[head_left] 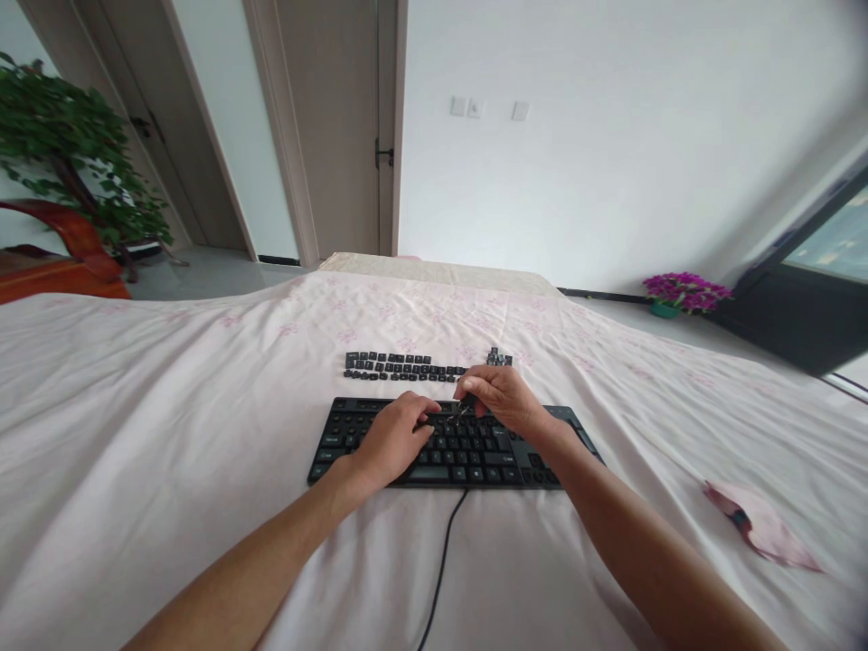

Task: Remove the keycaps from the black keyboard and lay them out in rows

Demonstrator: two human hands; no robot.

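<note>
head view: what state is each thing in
keyboard, flat on cloth
loose keycaps, laid in rows
right hand, fingers closed on tool
left hand, over keyboard, thumb and forefinger apart
cable, loosely curved
cloth, wrinkled
doors, seemingly shut
flowers, in bloom

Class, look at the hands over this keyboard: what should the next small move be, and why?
Probably check that the wire keycap puller is seated before lifting it. The right hand pinches it over the keyboard, the left hand is close by, and loose keycaps lie in rows beyond. Whether its wire end has caught anything is too small to tell.
</note>
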